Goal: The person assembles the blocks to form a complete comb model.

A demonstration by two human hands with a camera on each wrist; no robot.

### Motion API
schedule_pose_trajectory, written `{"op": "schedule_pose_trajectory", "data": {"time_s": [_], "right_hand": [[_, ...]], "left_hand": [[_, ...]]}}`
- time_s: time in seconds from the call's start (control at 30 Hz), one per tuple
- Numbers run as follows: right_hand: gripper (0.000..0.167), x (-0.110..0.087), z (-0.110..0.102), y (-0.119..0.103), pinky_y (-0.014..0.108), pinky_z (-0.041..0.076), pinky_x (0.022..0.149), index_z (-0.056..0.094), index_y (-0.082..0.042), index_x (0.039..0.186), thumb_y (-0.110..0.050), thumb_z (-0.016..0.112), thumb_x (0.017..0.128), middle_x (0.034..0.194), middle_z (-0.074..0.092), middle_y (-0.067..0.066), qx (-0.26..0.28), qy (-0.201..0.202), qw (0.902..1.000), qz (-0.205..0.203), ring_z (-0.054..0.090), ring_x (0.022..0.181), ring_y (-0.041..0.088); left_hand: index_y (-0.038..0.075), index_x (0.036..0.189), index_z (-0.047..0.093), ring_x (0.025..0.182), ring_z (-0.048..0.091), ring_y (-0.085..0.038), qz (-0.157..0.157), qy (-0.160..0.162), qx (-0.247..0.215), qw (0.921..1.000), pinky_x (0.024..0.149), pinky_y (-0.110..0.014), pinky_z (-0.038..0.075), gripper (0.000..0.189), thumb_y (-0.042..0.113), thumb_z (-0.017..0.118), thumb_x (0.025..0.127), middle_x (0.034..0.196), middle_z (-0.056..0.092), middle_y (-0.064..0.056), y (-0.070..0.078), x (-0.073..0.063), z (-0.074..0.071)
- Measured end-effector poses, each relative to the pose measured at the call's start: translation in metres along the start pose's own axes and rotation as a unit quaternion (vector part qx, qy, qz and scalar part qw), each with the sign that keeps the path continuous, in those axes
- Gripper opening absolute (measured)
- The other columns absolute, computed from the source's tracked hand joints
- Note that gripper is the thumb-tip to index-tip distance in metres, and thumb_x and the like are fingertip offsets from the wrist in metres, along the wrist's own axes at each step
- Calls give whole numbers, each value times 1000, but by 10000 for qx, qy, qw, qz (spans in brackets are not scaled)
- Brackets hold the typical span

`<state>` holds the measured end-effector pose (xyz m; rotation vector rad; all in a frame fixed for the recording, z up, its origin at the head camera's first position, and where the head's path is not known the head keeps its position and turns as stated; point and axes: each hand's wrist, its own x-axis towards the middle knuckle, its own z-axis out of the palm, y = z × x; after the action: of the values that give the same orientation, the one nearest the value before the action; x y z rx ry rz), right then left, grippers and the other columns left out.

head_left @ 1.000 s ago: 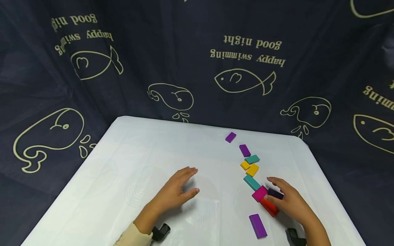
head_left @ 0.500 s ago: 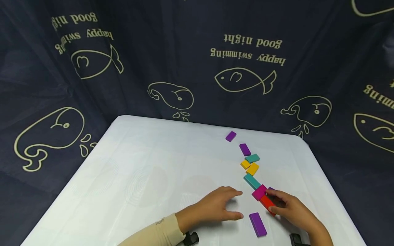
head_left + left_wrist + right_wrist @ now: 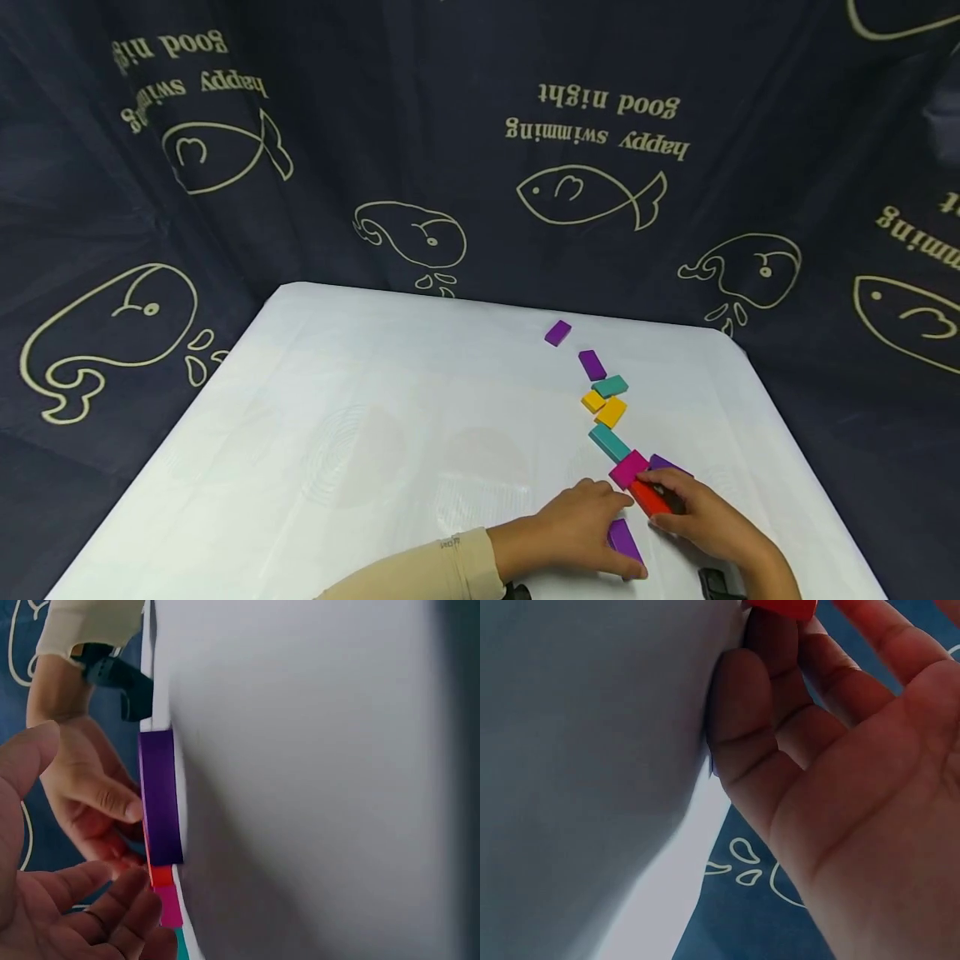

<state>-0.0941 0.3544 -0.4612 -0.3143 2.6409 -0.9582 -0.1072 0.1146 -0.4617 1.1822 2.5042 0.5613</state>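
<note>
My left hand (image 3: pixel 577 529) hovers over a purple block (image 3: pixel 626 542), its thumb and fingers spread to either side. The left wrist view shows that purple block (image 3: pixel 161 799) standing apart from the left palm. At the right, my right hand (image 3: pixel 708 518) holds a red block (image 3: pixel 648 498) between fingertips and thumb. Part of the red block (image 3: pixel 787 606) shows at the right fingertips in the right wrist view. A magenta block (image 3: pixel 628 470) meets the red one's far end. Behind the right fingers lies another purple block (image 3: pixel 667 464), partly hidden.
A teal block (image 3: pixel 610 443) lies beyond the magenta one. Farther up are two yellow blocks (image 3: pixel 611 412), another teal block (image 3: pixel 611 387) and two purple blocks (image 3: pixel 592 365). All lie on a white table (image 3: pixel 375 375), with a dark printed cloth (image 3: pixel 450 125) behind.
My left hand has moved right, from mid-table to over the near purple block. My right hand has left the dark purple block and come to the red one.
</note>
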Motion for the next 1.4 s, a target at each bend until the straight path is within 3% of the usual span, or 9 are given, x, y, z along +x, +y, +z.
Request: {"op": "schedule_pose_trajectory", "data": {"time_s": [0.17,0.37,0.63,0.73,0.87,0.97,1.17,1.3,1.4], "right_hand": [[54,1,2,1,61,47,95,59,-8,132,-23,79,84,132,55,19,24,34,10000,-59,53,113,34],[59,1,3,0,63,45,96,60,-10,132,-27,83,80,132,55,17,140,46,9997,198,53,112,32],[61,-2,1,2,54,49,94,57,-7,135,-26,81,82,133,53,17,40,-94,9999,14,52,111,31],[60,0,1,3,49,50,94,57,-9,135,-27,80,83,133,53,15,34,-69,10000,-17,52,111,30],[59,1,3,4,53,49,95,57,-8,134,-26,80,83,132,53,16,131,-56,9999,-30,52,110,31],[57,1,3,4,51,49,95,57,-8,131,-25,81,82,130,54,15,92,-41,9999,37,51,110,31],[60,-3,1,7,24,50,84,56,-8,130,-24,82,79,129,54,15,85,-36,9999,106,51,107,28],[63,-2,0,7,22,50,82,53,-5,134,-21,82,81,133,50,20,316,-230,9992,-22,51,108,32],[65,1,0,6,31,53,86,51,-6,137,-20,81,81,135,47,21,311,-348,9989,95,50,110,33]], "left_hand": [[28,137,55,98,47,-2,-215,58,449,9987,75,-19,46,82,74,71,72,117,56,13,5,5,10],[25,130,56,92,45,-4,-399,-18,880,9953,70,-20,43,83,76,73,67,111,55,13,9,7,15],[24,118,58,87,43,-3,-358,58,885,9954,67,-19,40,64,65,76,72,99,52,12,7,7,19],[23,116,59,85,43,-4,-328,116,948,9949,65,-19,39,65,67,76,71,98,53,12,7,7,18],[23,117,59,86,43,-4,-360,108,1007,9942,64,-19,38,69,70,76,69,99,53,12,6,8,17],[25,115,59,86,43,-3,-367,19,971,9946,65,-19,39,65,68,77,70,98,52,13,7,9,19],[27,114,62,86,43,-1,-313,-30,671,9973,68,-17,41,57,60,80,71,96,52,14,3,12,18],[26,116,64,87,46,0,-138,58,451,9989,71,-14,42,55,53,82,71,96,54,15,-8,9,12],[24,119,64,90,47,1,68,168,328,9993,74,-11,41,56,51,82,73,98,55,15,-18,6,4]]}}
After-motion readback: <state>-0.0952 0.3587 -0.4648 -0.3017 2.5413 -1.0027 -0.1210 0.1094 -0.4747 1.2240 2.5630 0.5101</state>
